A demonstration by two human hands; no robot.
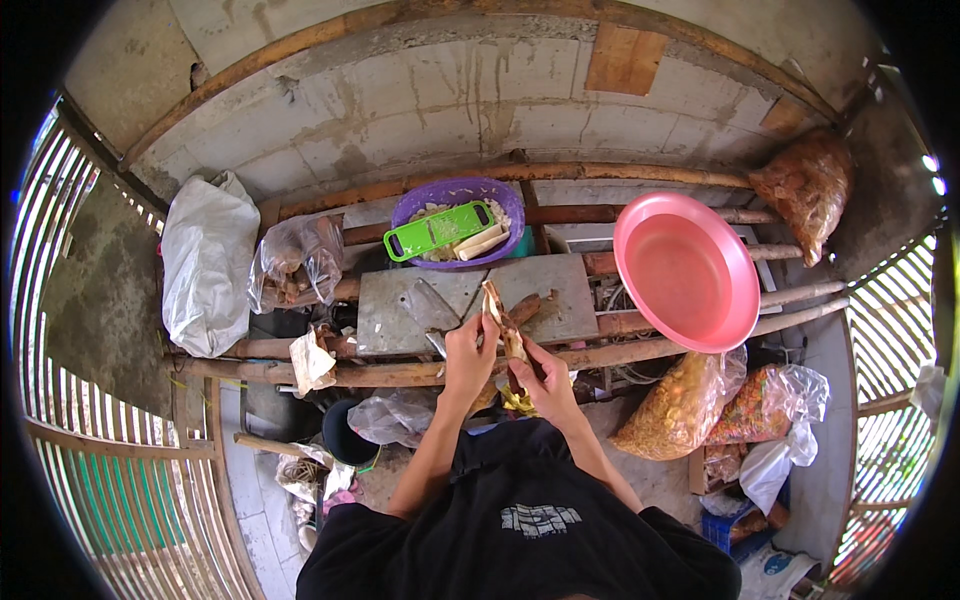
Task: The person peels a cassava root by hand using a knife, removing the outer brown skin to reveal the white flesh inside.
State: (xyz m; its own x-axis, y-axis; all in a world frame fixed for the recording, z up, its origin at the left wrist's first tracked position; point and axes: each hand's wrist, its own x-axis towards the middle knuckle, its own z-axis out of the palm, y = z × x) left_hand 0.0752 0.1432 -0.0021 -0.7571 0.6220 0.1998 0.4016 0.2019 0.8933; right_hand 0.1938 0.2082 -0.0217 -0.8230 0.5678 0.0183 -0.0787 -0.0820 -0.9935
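Note:
My left hand (472, 352) and my right hand (543, 380) are both closed on a partly peeled cassava root (513, 341), held in front of my chest over the near edge of a grey board (385, 310). Pale flesh shows beside brown skin, and a strip of peel (490, 298) stands up by my left fingers. Just beyond my hands, a brown unpeeled root (525, 308) lies on the board. To its left rests a wide-bladed knife (428, 304). Behind the board, a purple basin (403, 207) holds a green grater (437, 231), white peeled pieces (481, 243) and pale shreds.
A pink basin (737, 290) rests on bamboo poles (640, 350) to the right. White sack (208, 260) and clear bag of brown pieces (296, 262) sit left. Bags of snacks (672, 415) stand low right; a dark bucket (350, 432) is low left. A block wall (420, 100) closes the back.

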